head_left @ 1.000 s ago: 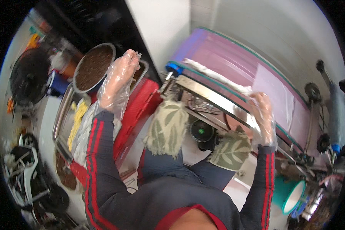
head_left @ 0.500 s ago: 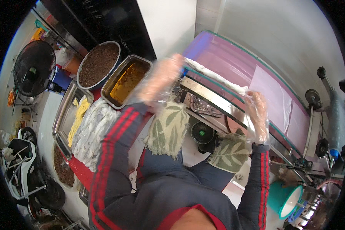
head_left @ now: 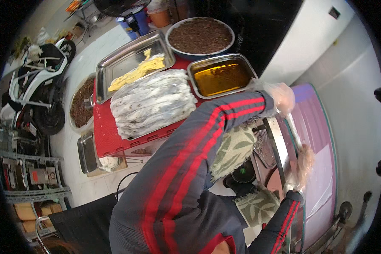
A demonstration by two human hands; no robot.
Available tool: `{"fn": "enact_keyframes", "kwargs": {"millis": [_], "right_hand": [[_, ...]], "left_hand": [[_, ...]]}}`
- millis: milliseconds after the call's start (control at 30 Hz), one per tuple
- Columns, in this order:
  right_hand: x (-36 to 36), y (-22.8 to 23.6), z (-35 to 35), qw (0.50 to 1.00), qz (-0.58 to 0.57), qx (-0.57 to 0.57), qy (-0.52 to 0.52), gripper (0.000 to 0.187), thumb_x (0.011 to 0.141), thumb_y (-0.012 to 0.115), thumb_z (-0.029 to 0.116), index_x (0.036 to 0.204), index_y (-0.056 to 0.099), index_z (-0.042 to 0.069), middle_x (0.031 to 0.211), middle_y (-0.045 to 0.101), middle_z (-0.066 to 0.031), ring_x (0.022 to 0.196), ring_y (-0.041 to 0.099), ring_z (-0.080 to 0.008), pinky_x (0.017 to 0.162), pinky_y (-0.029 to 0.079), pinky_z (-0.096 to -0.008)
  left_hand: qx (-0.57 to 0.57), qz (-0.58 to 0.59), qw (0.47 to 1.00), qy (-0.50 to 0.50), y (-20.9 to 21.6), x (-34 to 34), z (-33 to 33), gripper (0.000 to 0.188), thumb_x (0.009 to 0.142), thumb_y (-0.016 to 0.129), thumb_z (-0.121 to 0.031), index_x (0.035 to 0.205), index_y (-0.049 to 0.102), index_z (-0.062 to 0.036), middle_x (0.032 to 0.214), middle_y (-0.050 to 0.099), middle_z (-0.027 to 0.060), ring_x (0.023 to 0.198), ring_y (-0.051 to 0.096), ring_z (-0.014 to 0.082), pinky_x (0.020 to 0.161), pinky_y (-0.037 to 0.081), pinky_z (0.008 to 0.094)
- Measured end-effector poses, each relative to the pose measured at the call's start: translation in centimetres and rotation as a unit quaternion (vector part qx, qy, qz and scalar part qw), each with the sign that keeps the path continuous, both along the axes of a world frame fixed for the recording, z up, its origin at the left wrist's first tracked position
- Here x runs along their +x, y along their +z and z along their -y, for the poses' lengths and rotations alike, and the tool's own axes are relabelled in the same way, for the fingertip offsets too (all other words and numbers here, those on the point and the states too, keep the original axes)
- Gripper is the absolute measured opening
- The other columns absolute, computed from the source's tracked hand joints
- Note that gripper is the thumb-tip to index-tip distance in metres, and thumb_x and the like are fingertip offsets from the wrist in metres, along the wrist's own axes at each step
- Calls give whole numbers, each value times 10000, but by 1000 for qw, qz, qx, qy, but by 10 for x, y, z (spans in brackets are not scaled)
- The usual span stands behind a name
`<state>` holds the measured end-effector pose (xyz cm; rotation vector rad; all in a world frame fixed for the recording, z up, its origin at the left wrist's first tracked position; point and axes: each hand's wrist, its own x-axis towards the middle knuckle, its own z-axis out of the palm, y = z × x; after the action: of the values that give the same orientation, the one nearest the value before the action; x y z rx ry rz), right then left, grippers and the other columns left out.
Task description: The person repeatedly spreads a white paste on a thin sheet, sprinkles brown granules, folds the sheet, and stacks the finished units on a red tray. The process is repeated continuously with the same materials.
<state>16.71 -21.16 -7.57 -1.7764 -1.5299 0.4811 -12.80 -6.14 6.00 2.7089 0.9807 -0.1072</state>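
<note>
A long, thin strip of soft white dough (head_left: 294, 131) stretches between my hands, over the pink-purple surface (head_left: 324, 152). My left hand (head_left: 282, 99), in a clear plastic glove, is closed around its far end. Gripping the near end is my right hand (head_left: 305, 165), gloved the same way, close to a metal bar (head_left: 278, 144). On the red table (head_left: 103, 135) to the left, many similar white strips (head_left: 152, 103) lie side by side on a tray. Some of the fingers are hidden by the gloves' glare and the viewing angle.
A metal pan of amber oily liquid (head_left: 220, 78) stands by my left forearm. Behind it is a round basin of brown crumbly filling (head_left: 201, 36). A steel tray (head_left: 127, 55) carries a yellow strip (head_left: 139, 72). Leaf-patterned cloths (head_left: 233, 148) cover my knees. A motorbike (head_left: 42, 89) stands far left.
The view has swung left, bringing the red table and its trays nearer the middle. Both hands still have the white strip between them; my left hand is less blurred.
</note>
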Motion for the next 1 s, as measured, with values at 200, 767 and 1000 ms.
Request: {"fn": "enact_keyframes", "kwargs": {"millis": [200, 767, 1000], "right_hand": [[-62, 77, -3, 993, -47, 45, 95, 289, 939, 649, 156, 1192, 691, 22, 1089, 698, -161, 957, 689, -309, 847, 531, -397], [-409, 110, -36, 817, 218, 280, 453, 313, 858, 711, 174, 1167, 699, 125, 1215, 668, -125, 1129, 610, -351, 927, 504, -490], [-325, 107, -20, 880, 150, 222, 391, 296, 774, 768, 96, 1065, 719, 73, 1111, 696, -134, 1027, 648, -346, 844, 527, -466]], "left_hand": [[88, 391, 907, -129, -14, -99, 38, 506, 890, 678, -440, 1255, 715, -91, 1304, 660, 178, 1226, 613, 378, 1064, 482, 497], [-37, 676, 529, 512, 25, -399, 243, 450, 969, 688, -285, 1290, 655, 30, 1422, 609, 148, 1314, 568, 273, 1092, 449, 392], [86, 163, 939, 290, -6, -350, -31, 741, 965, 661, -533, 1436, 549, 29, 1367, 638, 266, 1266, 622, 378, 1085, 480, 439]]}}
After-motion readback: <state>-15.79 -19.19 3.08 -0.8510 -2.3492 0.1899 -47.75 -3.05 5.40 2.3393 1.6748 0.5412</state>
